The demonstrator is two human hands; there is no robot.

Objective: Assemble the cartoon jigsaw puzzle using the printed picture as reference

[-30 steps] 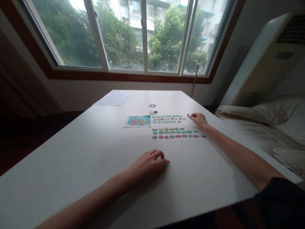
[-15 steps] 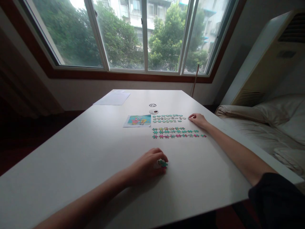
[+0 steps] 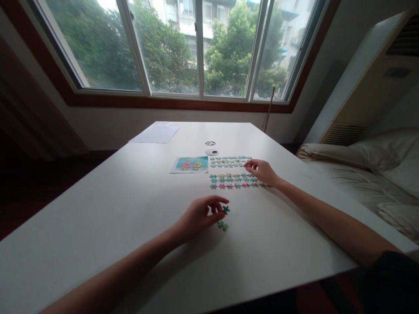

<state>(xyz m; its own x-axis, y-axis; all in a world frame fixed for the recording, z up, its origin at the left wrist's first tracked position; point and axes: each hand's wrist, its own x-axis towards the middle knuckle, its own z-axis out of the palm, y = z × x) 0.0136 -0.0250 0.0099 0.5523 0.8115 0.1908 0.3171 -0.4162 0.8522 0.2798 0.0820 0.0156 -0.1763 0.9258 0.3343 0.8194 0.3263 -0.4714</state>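
My left hand [image 3: 203, 216] is over the near middle of the table, thumb and fingers closed on a green puzzle piece [image 3: 225, 209]. Just below its fingertips lie a few more green puzzle pieces [image 3: 223, 226] close together. Farther off, my right hand [image 3: 263, 171] reaches in from the right. Its fingertips pinch at a puzzle piece at the right end of the upper rows of puzzle pieces [image 3: 225, 161], mostly covered by the fingers. The lower rows of green, yellow and pink puzzle pieces [image 3: 229, 180] run partly under this hand.
Left of the rows lies a colourful cartoon picture sheet [image 3: 190, 164]. Two round items [image 3: 211, 152] sit behind it. A white paper [image 3: 155, 134] rests at the table's far left corner. Along the right stands a cream sofa [image 3: 360, 165], beyond the white table [image 3: 108, 209].
My right hand has moved left and slightly nearer, over the ends of the rows. The left hand has lifted up off the small group, with one green puzzle piece in its fingers.
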